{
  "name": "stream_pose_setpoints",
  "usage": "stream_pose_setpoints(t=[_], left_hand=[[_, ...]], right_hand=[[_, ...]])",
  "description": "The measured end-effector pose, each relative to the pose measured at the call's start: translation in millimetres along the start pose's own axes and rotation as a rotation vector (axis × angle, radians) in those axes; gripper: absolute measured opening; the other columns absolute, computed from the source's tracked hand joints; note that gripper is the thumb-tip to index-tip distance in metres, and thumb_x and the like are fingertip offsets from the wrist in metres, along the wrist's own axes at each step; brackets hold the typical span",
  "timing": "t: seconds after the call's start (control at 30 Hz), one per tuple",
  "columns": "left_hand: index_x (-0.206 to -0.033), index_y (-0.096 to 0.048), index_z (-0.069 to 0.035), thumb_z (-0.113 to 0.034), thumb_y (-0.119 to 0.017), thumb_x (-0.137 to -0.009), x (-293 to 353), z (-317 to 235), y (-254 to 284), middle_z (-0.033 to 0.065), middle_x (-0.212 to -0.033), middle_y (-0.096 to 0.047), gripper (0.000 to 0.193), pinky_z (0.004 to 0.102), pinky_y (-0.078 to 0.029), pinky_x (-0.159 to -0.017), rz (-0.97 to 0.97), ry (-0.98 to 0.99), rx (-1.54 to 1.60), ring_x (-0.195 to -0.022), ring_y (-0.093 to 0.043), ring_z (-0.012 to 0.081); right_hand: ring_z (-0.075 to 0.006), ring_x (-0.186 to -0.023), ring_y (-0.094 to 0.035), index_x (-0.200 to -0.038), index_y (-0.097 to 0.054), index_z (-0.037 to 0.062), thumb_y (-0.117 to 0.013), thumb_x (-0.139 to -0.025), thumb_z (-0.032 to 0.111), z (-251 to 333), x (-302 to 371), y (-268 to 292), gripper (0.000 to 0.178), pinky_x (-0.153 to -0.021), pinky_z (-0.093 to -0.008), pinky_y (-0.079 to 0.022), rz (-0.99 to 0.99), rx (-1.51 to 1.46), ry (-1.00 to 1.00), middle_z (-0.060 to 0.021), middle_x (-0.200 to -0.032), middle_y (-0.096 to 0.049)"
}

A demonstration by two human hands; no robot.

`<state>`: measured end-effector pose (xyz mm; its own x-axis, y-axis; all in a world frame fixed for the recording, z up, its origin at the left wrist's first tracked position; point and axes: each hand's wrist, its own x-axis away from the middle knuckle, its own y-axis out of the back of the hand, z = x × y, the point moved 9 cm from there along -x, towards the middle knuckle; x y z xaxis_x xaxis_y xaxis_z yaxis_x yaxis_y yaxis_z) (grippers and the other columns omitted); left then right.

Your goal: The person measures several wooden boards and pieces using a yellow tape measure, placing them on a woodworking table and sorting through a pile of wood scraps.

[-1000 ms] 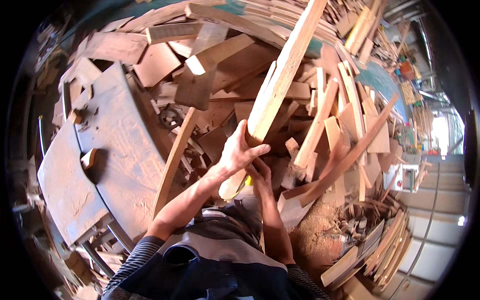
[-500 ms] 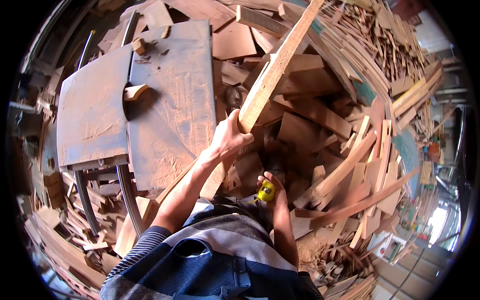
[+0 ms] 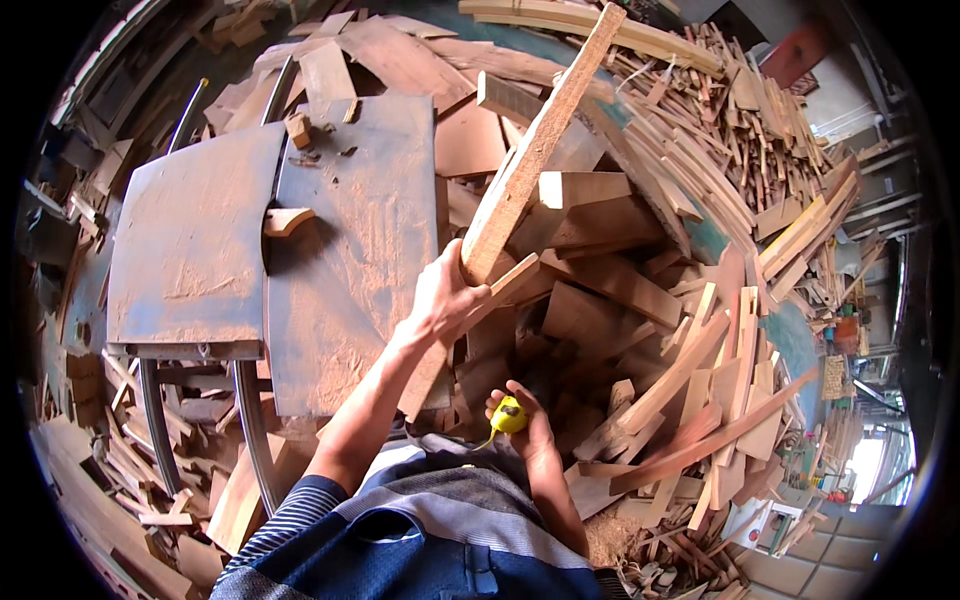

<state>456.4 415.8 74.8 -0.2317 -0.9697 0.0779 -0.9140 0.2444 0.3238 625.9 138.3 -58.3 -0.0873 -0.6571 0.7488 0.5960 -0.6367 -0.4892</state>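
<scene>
My left hand (image 3: pixel 443 292) is closed around a long, rough-sawn wooden plank (image 3: pixel 545 145), which slants up and away to the far right. Beneath the same hand runs a second, narrower wooden strip (image 3: pixel 510 282); whether my fingers grip it too is hard to see. Close to my body, my right hand (image 3: pixel 536 425) holds a yellow tape measure (image 3: pixel 509 416) with its fingers curled around the case. A short yellow end hangs from the tape measure toward my shirt.
Left of my arm stands a dusty metal machine table (image 3: pixel 350 230) in two sections on steel rails (image 3: pixel 255 430). Small offcuts (image 3: pixel 290 222) lie on it. Wood scraps (image 3: pixel 610 310) are heaped ahead and to the right, with a larger stack of thin sticks (image 3: pixel 745 120) at far right.
The whole view has shifted slightly. My right hand with the tape measure has come a little left and nearer my body. The narrower strip beside the plank shows more clearly now.
</scene>
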Motion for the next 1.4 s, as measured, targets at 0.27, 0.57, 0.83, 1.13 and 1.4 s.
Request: stream_pose_setpoints(t=[0.27,0.57,0.83,1.13,1.4], left_hand=[[-0.119,-0.061,-0.002,-0.026,-0.081,-0.068,48,44,50,0.0271,-0.1,-0.071,0.06,0.0487,-0.055,-0.086,0.259,0.045,-0.26,-0.099,-0.069,0.0465],[-0.124,-0.065,-0.004,-0.019,-0.08,-0.066,180,161,118,0.0262,-0.107,-0.073,0.062,0.0493,-0.056,-0.089,0.368,0.196,-0.552,-0.102,-0.07,0.0434],[-0.127,-0.065,0.0,-0.016,-0.081,-0.06,200,195,189,0.0263,-0.098,-0.073,0.071,0.0489,-0.057,-0.082,0.288,0.252,-0.43,-0.092,-0.072,0.0433],[-0.124,-0.068,-0.004,-0.02,-0.084,-0.076,219,177,204,0.0183,-0.142,-0.056,0.053,0.0511,-0.043,-0.11,-0.038,0.0,-0.738,-0.134,-0.049,0.0373],[-0.129,-0.068,0.002,-0.024,-0.073,-0.1,267,176,96,0.006,-0.111,-0.073,0.039,0.0302,-0.052,-0.09,0.13,0.504,0.704,-0.1,-0.062,0.0093]], right_hand=[[-0.0385,-0.107,-0.071,-0.132,-0.062,0.0127,-0.062,-0.102,0.036,-25,6,0,0.038,-0.083,-0.0566,-0.059,0.087,0.044,-0.199,-0.0202,-0.119,-0.073],[-0.0381,-0.101,-0.072,-0.134,-0.056,0.0025,-0.065,-0.1,0.02,-31,-4,-30,0.039,-0.09,-0.051,-0.062,0.196,0.226,-0.076,-0.0253,-0.113,-0.069],[-0.0269,-0.091,-0.074,-0.137,-0.058,0.0084,-0.064,-0.102,0.038,-24,-6,-87,0.046,-0.064,-0.0419,-0.064,0.223,0.602,-0.129,-0.0161,-0.11,-0.071],[-0.0138,-0.088,-0.068,-0.144,-0.057,0.0058,-0.061,-0.106,0.035,-58,-16,-175,0.048,-0.062,-0.023,-0.051,0.446,1.131,-0.133,-0.0102,-0.111,-0.07],[-0.0472,-0.11,-0.069,-0.137,-0.052,0.0043,-0.075,-0.09,0.041,-124,22,-270,0.064,-0.093,-0.0499,-0.055,0.919,1.813,0.136,-0.03,-0.113,-0.071]])
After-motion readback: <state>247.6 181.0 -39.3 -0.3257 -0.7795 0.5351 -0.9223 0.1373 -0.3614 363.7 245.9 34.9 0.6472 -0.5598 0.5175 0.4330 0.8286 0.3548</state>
